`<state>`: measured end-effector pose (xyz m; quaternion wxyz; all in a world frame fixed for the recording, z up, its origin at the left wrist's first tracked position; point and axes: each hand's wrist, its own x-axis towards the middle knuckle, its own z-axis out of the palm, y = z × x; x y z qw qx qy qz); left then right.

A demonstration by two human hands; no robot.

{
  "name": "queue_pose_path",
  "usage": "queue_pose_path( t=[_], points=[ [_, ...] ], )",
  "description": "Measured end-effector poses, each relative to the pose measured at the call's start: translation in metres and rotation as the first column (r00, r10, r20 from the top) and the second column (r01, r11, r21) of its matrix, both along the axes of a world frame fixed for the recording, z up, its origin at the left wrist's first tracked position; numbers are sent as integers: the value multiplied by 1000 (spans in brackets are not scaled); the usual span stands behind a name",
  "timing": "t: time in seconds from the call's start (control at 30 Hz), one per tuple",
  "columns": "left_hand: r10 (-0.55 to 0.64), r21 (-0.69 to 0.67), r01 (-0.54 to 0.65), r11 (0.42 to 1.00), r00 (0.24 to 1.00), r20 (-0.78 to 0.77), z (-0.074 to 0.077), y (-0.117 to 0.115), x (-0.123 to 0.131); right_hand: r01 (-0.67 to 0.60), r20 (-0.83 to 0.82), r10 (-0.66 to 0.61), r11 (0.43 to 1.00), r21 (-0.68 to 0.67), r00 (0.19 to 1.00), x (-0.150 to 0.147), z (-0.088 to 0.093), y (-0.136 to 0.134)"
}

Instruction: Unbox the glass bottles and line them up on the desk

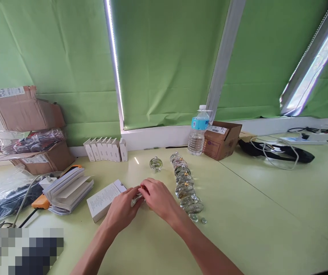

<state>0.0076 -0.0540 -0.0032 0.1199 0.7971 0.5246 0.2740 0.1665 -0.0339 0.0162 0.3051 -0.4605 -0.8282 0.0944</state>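
My left hand point(120, 208) is closed around a small clear glass bottle point(136, 198), mostly covered by fingers. At the bottle's top, the fingertips of my right hand point(159, 196) are pinched together over a small orange-gold part. A white printed box point(103, 201) lies beside my left hand. To the right of my right hand runs a row of rounded glass bottles point(185, 179), some with gold-coloured necks. Two small glass pieces point(203, 220) rest at its near end. Another glass bottle point(155, 164) stands alone beyond my hands.
Slim white boxes point(103, 149) stand in a line by the wall. A water bottle point(198, 133) and a cardboard box point(221, 141) are at the back. Stacked papers point(68, 191), cartons point(23, 110) and plastic bags crowd the left; a black strap point(278, 151) and cables lie right.
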Motion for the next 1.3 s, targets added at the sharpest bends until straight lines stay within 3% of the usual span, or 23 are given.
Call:
queue_pose_path(
  t=[0.13,0.23,0.3,0.57,0.8,0.93,1.3],
  points=[
    [-12,-44,15,999,997,78,1,2,-3,-43,-117,55,994,103,992,0,7,-1],
    [-17,-88,31,996,988,152,3,3,-4,40,-334,31,978,202,942,3,20,-5],
    [-22,-99,41,994,984,179,3,4,-4,85,-391,0,976,201,920,7,25,-6],
    [2,-14,0,1000,988,155,-11,11,-2,95,-156,-91,995,22,984,9,20,-8],
    [17,6,-18,1000,985,174,-22,27,-3,-98,47,98,995,15,994,-4,16,-25],
    [106,-60,-99,993,986,127,-21,47,5,0,145,0,1000,-3,989,0,16,-24],
    [130,55,-134,989,988,81,-19,123,46,50,221,-40,998,-40,974,3,11,-23]
  ],
)
